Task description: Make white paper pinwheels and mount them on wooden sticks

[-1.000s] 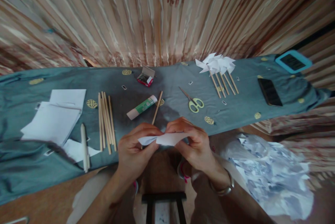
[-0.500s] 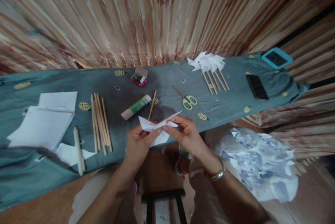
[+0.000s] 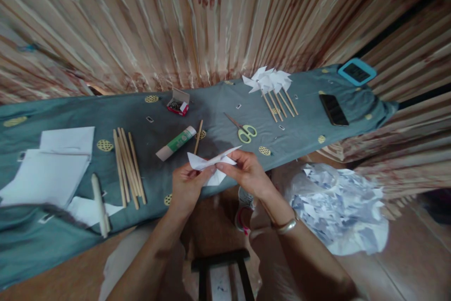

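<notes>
1. Folded white paper (image 3: 207,164): raised over the near edge of the green cloth (image 3: 214,101), between the 2 hands. It marks the dial's center; 12 o'clock points away from the person.
2. Left hand (image 3: 186,184): at 8 o'clock, narrowed, with thumb and fingers pinching the paper's left part.
3. Right hand (image 3: 249,172): at 4 o'clock, likewise narrowed, pinching the paper's right part; a metal bracelet (image 3: 286,227) rings the wrist.
4. Loose stick (image 3: 199,134): at 11 o'clock, its near end reaching the paper's outline; whether they touch cannot be told.
5. Glue stick (image 3: 176,143): lying at 10 o'clock, just beside the loose stick.
6. Small red box (image 3: 178,105): at 11 o'clock, lid raised, contents too small to identify.
7. Scissors (image 3: 247,134): at 1 o'clock, green handles toward the person.
8. Paper pinwheels (image 3: 269,80): overlapping at 1 o'clock, beyond the scissors, their 4 sticks pointing nearer.
9. Stick bundle (image 3: 127,165): at 9 o'clock, between the hands and the stacked white sheets (image 3: 49,174).
10. Plastic bag of paper scraps (image 3: 340,209): at 4 o'clock, beyond the cloth's edge.
</notes>
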A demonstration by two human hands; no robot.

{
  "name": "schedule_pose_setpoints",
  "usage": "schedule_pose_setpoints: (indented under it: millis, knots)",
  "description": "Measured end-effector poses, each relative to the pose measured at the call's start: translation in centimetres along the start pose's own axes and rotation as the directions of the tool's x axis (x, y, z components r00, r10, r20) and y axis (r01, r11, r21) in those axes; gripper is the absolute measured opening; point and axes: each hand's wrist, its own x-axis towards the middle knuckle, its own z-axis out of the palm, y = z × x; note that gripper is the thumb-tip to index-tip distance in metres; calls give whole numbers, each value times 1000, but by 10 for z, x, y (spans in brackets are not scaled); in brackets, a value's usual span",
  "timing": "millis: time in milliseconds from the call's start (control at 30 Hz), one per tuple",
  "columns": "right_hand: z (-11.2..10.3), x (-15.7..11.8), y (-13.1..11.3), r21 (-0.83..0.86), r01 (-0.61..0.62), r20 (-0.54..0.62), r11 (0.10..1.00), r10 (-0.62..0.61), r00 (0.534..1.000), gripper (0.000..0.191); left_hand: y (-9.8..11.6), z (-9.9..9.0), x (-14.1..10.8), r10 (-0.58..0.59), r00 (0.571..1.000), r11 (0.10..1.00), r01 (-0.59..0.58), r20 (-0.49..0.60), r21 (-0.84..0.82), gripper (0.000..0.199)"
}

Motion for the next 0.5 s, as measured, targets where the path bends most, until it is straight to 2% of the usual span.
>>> schedule_pose_setpoints:
  millis: [267, 500]
  knots:
    - [4, 1, 4, 160, -144, 104, 977, 128, 986, 36, 6, -4, -1, -47, 998, 998, 48, 46, -29, 32]
    - [13, 10, 7, 146, -134, 82, 980, 123, 989, 38, 4, -10, 6, -33, 999, 998, 33, 0, -59, 35]
